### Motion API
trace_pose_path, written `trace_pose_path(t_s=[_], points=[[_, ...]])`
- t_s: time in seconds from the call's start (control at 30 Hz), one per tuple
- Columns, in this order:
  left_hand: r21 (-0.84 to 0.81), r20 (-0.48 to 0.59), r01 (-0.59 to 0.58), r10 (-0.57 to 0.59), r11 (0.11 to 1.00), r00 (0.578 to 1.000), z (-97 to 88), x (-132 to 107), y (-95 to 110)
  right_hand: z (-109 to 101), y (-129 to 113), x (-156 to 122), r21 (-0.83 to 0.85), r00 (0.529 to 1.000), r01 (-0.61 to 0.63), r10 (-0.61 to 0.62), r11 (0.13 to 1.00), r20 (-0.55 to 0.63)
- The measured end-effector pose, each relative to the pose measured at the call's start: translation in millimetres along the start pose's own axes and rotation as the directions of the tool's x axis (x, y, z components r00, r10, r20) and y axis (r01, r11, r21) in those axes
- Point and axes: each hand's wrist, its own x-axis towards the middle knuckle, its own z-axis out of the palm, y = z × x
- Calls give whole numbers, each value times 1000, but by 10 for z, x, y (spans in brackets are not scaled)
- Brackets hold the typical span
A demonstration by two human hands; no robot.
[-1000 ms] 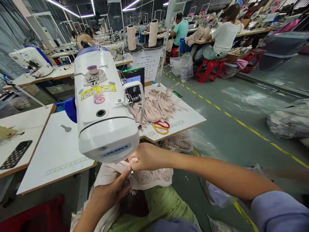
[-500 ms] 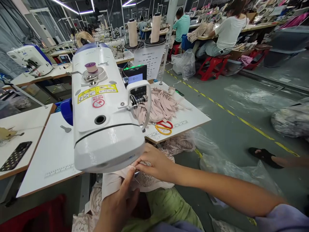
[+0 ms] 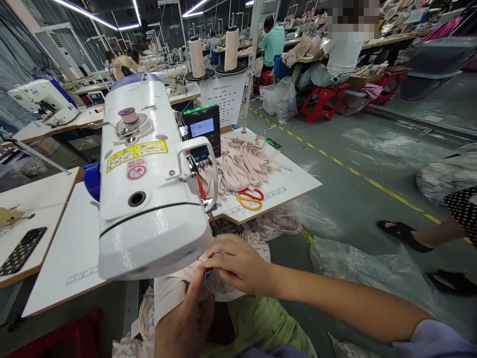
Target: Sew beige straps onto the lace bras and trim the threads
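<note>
Below the head of the white sewing machine point(image 3: 154, 243), my right hand point(image 3: 238, 263) is closed on a pale pink lace garment point(image 3: 169, 291), its fingers bent over the cloth. My left hand point(image 3: 188, 318) pinches the same garment from the left, thumb and forefinger close to the right fingertips. The machine's head hides the needle and part of the cloth. More of the lace fabric point(image 3: 145, 313) hangs at lower left, above my lap.
Beige fabric straps point(image 3: 242, 164) lie heaped on the white table point(image 3: 298, 186), beside red-and-yellow-handled scissors point(image 3: 250, 199). A control panel point(image 3: 201, 132) stands behind the machine. On the left table lies a phone point(image 3: 24, 251). At right a passerby's sandalled foot point(image 3: 404, 236) is near plastic bags point(image 3: 368, 268).
The view has shifted slightly, so the machine sits farther left. My right fingers have closed more over the garment. At right, more of the walking person has come into view.
</note>
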Motion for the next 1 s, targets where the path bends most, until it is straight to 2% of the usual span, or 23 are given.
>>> trace_pose_path(t_s=[0.1, 0.17, 0.23, 0.33, 0.4, 0.43, 0.47, 0.5, 0.53, 0.57, 0.6, 0.63, 0.7, 0.83, 0.9, 1.0], points=[[-104, 3, -139, 140, 985, 990, -55, 10, -179, -10, 19, 14, -101, 998, 56, -52, 993, 43], [-132, -6, -279, 280, 951, 960, -111, 60, -315, -24, 19, 59, -146, 996, 70, -63, 987, 56], [-106, 2, -361, 363, 927, 932, -158, 127, -407, -38, 1, 95, -179, 997, 62, -54, 982, 51], [-18, 30, -345, 346, 938, 938, -176, 191, -416, -47, -48, 81, -118, 998, -10, 17, 993, 55], [31, 59, -275, 272, 961, 960, -159, 185, -355, -23, -61, 26, 86, 977, -201, 193, 976, 95], [49, 73, -236, 233, 970, 970, -147, 170, -315, 5, -52, -6, 232, 937, -347, 323, 909, 135], [63, 86, -200, 194, 978, 977, -135, 149, -273, 45, -30, -33, 378, 871, -491, 452, 785, 193], [70, 96, -167, 160, 983, 982, -125, 126, -233, 95, 4, -51, 497, 791, -601, 557, 626, 254], [70, 101, -145, 137, 987, 985, -115, 104, -194, 153, 47, -54, 584, 722, -654, 626, 481, 294], [68, 91, -132, 125, 989, 988, -106, 84, -158, 213, 94, -42, 642, 681, -663, 667, 387, 302], [71, 69, -125, 120, 990, 990, -97, 68, -123, 271, 142, -12, 673, 670, -648, 688, 357, 280], [81, 42, -119, 116, 990, 992, -90, 57, -89, 320, 185, 31, 679, 679, -627, 695, 383, 236], [107, -17, -99, 101, 989, 995, -80, 51, -15, 385, 249, 145, 624, 719, -593, 683, 509, 126], [115, -50, 15, -9, 993, 999, -81, 73, 145, 396, 303, 352, 390, 816, -540, 577, 746, 27], [100, -37, 69, -65, 993, 997, -82, 83, 204, 386, 316, 409, 295, 851, -504, 525, 812, 11], [92, -17, 110, -109, 990, 994, -69, 92, 237, 390, 333, 450, 241, 858, -497, 513, 834, -7]])
